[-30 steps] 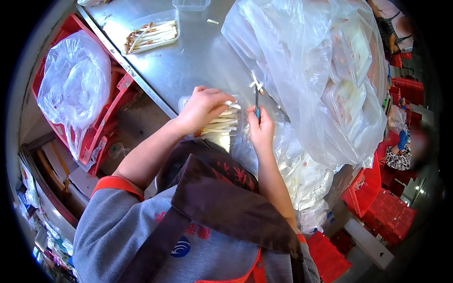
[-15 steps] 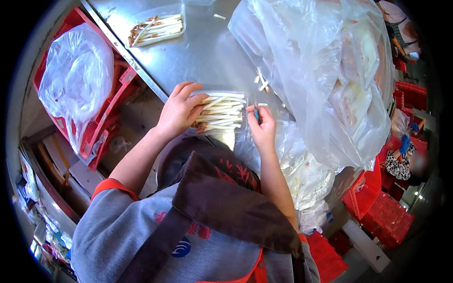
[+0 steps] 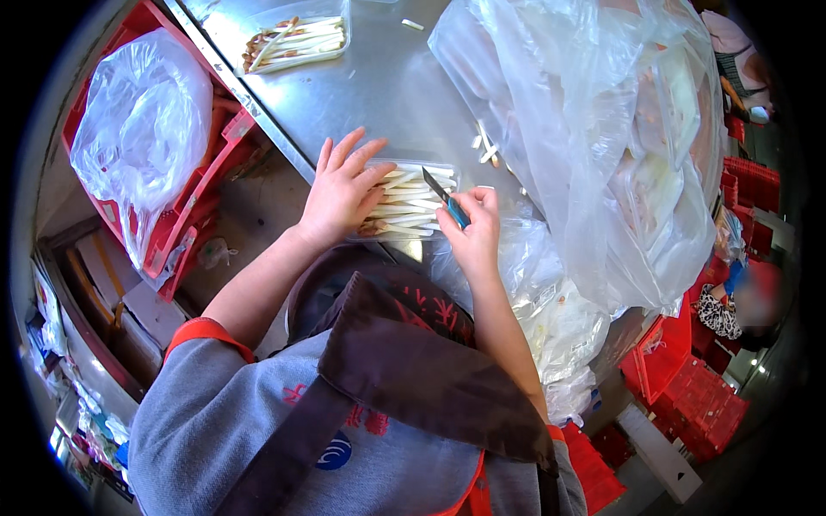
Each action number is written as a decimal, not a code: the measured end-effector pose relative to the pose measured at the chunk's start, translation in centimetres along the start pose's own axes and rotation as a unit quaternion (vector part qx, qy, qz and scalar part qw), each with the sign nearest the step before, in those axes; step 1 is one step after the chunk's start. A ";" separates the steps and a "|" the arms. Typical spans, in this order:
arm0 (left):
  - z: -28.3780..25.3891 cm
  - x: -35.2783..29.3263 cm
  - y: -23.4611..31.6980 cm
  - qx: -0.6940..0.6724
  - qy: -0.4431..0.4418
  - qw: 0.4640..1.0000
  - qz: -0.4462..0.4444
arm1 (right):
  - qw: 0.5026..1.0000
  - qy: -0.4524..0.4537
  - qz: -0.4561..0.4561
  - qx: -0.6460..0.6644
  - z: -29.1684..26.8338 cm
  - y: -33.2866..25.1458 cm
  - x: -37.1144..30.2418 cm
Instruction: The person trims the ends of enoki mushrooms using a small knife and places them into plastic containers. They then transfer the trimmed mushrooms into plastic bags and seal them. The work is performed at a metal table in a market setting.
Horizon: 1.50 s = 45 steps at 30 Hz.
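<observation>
A clear plastic tray at the table's near edge holds a row of long white stalks with brown tips, which look like mushrooms. My left hand rests at the tray's left end, its fingers spread and its thumb side over the brown tips. In my right hand is a small knife with a blue handle. Its dark blade points up and left over the right ends of the stalks; whether it touches them I cannot tell.
Another filled tray sits farther back on the metal table. Cut stalk pieces lie beside a large clear plastic bag of packed trays on the right. Red crates with a plastic bag stand left.
The knife has come up over the tray, its blade now showing above the stalks. My left hand has opened wider, with its fingers lifted from the stalks. The view has shifted slightly.
</observation>
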<state>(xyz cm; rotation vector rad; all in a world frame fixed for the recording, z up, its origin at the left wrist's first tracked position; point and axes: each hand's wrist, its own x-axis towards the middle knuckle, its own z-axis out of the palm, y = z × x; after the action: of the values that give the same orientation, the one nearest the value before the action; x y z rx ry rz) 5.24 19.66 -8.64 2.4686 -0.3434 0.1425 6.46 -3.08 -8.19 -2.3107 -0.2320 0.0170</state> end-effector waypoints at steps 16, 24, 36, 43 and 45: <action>2.3 2.4 3.2 -0.137 -0.054 0.989 0.005 | 0.999 -0.022 0.010 0.021 -1.2 -0.3 -0.9; 1.7 2.6 2.9 -0.203 -0.098 0.974 -0.016 | 0.993 -0.026 -0.026 -0.114 -0.3 -0.8 -1.3; 1.3 1.9 2.5 -0.183 0.011 0.982 0.048 | 0.976 0.019 0.149 0.159 -0.4 2.0 -1.8; -0.9 0.9 -0.2 -0.091 0.088 0.992 0.026 | 0.763 -0.071 0.409 0.495 -2.5 1.7 -1.0; -1.2 0.5 -0.4 -0.093 0.069 0.993 0.020 | 0.772 -0.097 0.415 0.473 -3.1 1.3 -0.7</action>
<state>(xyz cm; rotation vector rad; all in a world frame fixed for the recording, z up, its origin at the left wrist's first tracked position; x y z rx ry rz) 5.82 20.58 -7.83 2.2559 -0.3315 0.2832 6.24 -6.26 -7.07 -1.2195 0.6000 0.6659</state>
